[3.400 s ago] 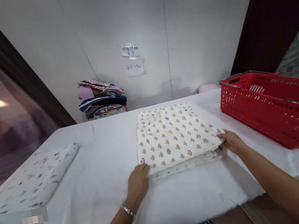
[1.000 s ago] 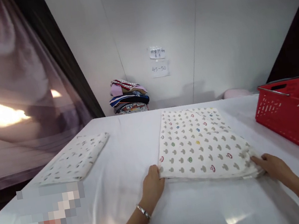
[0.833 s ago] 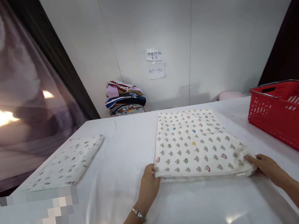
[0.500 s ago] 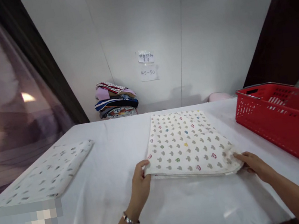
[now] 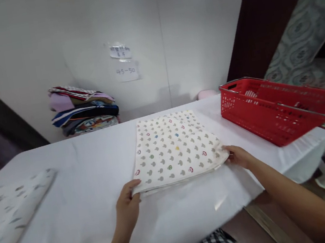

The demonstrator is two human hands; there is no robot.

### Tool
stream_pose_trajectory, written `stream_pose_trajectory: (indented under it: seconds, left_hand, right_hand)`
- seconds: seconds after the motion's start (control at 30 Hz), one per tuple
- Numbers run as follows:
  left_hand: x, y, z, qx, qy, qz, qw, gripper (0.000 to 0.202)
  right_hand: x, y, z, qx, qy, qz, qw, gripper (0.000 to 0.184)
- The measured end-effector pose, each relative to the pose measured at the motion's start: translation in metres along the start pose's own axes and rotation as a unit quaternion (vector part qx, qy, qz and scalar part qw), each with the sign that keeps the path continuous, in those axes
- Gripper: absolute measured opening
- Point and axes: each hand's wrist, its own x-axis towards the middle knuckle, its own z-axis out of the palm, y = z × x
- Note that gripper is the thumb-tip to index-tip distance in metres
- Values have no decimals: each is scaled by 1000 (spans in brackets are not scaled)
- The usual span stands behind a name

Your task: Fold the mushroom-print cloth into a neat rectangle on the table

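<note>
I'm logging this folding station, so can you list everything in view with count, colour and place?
folded cloth: one, cream with grey and coloured mushroom print, middle of the table, near corners held
table: one, covered in white, fills the foreground
second folded cloth: one, white with grey marks, left edge of the table
basket: one, red plastic with metal handles, right end of the table
pile of clothes: one, mixed colours, far side by the wall
paper notes: two, white, on the wall, lower one reads 45-50
pink thing: one, behind the table at the wall, too hidden to name
left hand: grip on the cloth's near left corner, metal bracelet on the wrist
right hand: grip on the cloth's near right corner
</note>
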Motion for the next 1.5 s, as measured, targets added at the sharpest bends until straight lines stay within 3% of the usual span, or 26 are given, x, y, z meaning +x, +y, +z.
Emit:
stream_pose_trajectory:
  seconds: [0.23, 0.4, 0.47, 0.57, 0.67, 0.77, 0.83, 0.93, 1.03, 1.13, 1.27, 1.37, 1.5]
  left_hand:
    - [6, 6, 0, 11, -3, 9, 1000, 36]
    - [6, 10, 0, 15, -6, 14, 1000, 37]
    - [6, 9, 0, 24, -8, 17, 1000, 36]
    - [7, 2, -1, 53, -13, 46, 997, 35]
    - [7, -10, -1, 114, -14, 117, 986, 31]
    - [4, -23, -2, 182, -31, 178, 967, 27]
    - [1, -30, -3, 209, -48, 183, 960, 28]
    - [-4, -36, -3, 206, -59, 162, 963, 29]
    - [-5, -33, -1, 139, -60, 110, 982, 26]
    - [-6, -21, -2, 24, -67, -19, 997, 28]
    - [-8, -2, -5, -134, -77, -184, 971, 41]
    - [-9, 1, -3, -136, -44, -206, 968, 40]
    - [-1, -10, 4, -32, -13, -155, 987, 34]
  right_hand:
    - [-4, 2, 0, -28, -96, 88, 991, 43]
    - [1, 4, -3, -2, 16, 18, 1000, 25]
    - [2, 5, -4, -9, 32, -9, 999, 18]
    - [4, 8, -5, -28, 46, -28, 998, 31]
    - [5, 9, -7, -49, 79, -54, 994, 46]
    - [5, 8, -9, -70, 111, -78, 988, 47]
    - [4, 8, -9, -87, 126, -89, 984, 45]
    - [0, 9, -7, -103, 135, -103, 980, 43]
    - [-3, 12, -6, -101, 120, -115, 981, 45]
    - [-3, 16, -7, -104, 101, -119, 982, 51]
    - [0, 19, -7, -97, 79, -130, 984, 59]
    - [-2, 21, -5, -97, 57, -139, 984, 70]
    - [-4, 21, -5, -103, 35, -132, 985, 73]
